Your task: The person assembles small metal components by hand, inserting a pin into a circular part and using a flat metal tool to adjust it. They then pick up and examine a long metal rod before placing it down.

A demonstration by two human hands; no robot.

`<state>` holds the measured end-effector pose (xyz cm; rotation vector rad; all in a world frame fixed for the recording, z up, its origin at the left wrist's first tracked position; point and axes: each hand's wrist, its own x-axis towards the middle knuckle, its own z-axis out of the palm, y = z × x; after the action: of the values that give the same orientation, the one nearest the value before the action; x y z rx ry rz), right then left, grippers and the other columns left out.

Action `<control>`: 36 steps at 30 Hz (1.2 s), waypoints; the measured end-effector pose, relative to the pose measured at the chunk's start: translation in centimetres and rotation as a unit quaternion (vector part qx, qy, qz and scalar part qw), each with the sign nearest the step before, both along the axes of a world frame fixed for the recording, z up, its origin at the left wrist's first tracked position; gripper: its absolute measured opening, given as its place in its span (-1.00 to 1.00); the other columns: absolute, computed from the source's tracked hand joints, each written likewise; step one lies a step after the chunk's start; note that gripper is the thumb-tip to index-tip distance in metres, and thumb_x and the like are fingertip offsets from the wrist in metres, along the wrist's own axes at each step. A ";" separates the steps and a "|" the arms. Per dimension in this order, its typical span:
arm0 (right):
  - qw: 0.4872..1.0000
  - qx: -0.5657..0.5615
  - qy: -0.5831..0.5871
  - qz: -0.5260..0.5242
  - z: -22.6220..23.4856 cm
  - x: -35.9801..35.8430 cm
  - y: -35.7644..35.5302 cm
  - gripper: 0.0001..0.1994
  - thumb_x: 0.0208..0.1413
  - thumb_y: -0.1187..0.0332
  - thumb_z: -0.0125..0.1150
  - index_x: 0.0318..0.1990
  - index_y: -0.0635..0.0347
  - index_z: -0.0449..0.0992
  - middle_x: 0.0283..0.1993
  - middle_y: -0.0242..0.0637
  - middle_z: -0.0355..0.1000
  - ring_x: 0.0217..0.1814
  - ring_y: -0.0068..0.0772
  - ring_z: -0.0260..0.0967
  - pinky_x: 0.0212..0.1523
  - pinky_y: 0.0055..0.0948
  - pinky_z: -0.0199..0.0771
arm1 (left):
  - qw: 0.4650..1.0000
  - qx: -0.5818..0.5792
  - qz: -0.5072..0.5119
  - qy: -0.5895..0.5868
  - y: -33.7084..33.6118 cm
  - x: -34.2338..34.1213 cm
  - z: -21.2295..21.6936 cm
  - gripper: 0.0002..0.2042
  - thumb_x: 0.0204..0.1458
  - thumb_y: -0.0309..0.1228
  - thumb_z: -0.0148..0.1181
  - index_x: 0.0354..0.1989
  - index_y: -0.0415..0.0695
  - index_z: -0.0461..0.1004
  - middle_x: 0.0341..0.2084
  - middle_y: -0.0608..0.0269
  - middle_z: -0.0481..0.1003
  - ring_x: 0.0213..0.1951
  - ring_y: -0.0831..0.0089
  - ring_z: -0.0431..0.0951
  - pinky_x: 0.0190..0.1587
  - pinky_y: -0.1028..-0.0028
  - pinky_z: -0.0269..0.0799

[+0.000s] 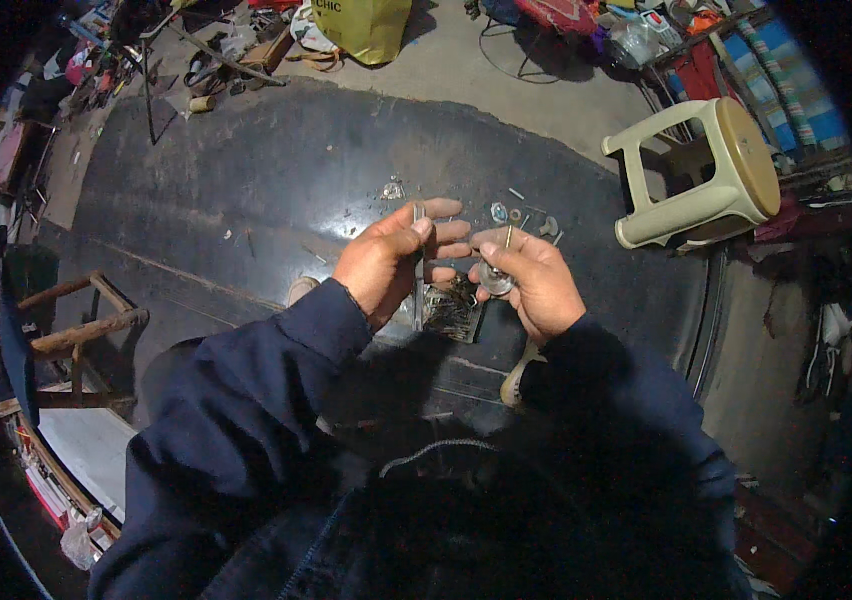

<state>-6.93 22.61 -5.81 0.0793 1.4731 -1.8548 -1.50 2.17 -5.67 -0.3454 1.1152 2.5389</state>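
My left hand [371, 268] has its thumb pressed over a long, narrow metal strip [419, 292] that stands lengthwise along the palm. The other fingers of that hand reach out to the right, slightly apart. Close beside it, my right hand [546, 292] pinches a round, shiny metal piece [495, 282] between thumb and fingers. A thin brass-coloured rod [509, 237] sticks up by the right thumb; whether it joins the round piece I cannot tell. Below the hands lies a shallow container [470, 336] of thin metal bits, partly hidden by the left hand.
A dark rubber-like mat [246, 170] covers the floor, with small metal parts [549, 226] scattered beyond my right hand. A cream plastic stool [736, 160] lies tipped at the right. At left is a wooden frame [91, 325]. A yellow bag [366, 30] stands at the back.
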 end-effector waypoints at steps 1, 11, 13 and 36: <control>1.000 0.002 0.005 0.000 0.0 0.0 -0.1 -0.80 0.26 0.41 0.14 -0.04 0.32 0.47 -0.17 -0.28 0.47 -0.23 -0.44 0.46 -0.27 -0.44 0.50 | 1.000 -0.006 -0.001 0.014 0.0 0.0 0.0 -0.58 0.34 -0.30 -0.11 0.29 -0.24 0.21 0.11 -0.03 0.40 0.17 0.15 0.43 0.15 0.20 0.41; 0.998 0.041 0.028 0.041 0.9 1.0 -1.1 -0.79 0.21 0.38 0.21 -0.07 0.31 0.49 -0.23 -0.33 0.47 -0.22 -0.51 0.43 -0.26 -0.49 0.47 | 0.999 -0.012 0.007 0.049 0.3 0.3 0.0 -0.67 0.30 -0.25 -0.02 0.14 -0.16 0.31 0.14 0.01 0.40 0.20 0.22 0.38 0.23 0.19 0.29; 0.995 0.052 0.026 0.084 1.1 1.2 -1.4 -0.79 0.21 0.37 0.22 -0.09 0.30 0.50 -0.27 -0.34 0.47 -0.23 -0.52 0.43 -0.28 -0.50 0.45 | 0.998 -0.014 0.008 0.055 0.4 0.2 0.0 -0.68 0.30 -0.27 -0.01 0.13 -0.16 0.31 0.13 0.01 0.41 0.21 0.22 0.37 0.24 0.16 0.29; 0.990 0.079 0.063 0.102 1.5 1.7 -1.0 -0.84 0.18 0.36 0.25 -0.18 0.26 0.53 -0.41 -0.39 0.43 -0.42 -0.60 0.36 -0.41 -0.57 0.34 | 0.995 -0.076 0.045 0.040 0.2 -0.5 -0.1 -0.70 0.28 -0.40 -0.01 0.14 -0.21 0.34 -0.17 0.09 0.54 -0.13 0.29 0.58 -0.01 0.31 0.51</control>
<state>-5.22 21.57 -4.28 -0.1112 1.6492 -1.6012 -1.97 2.42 -5.77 -0.3423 1.3558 2.5722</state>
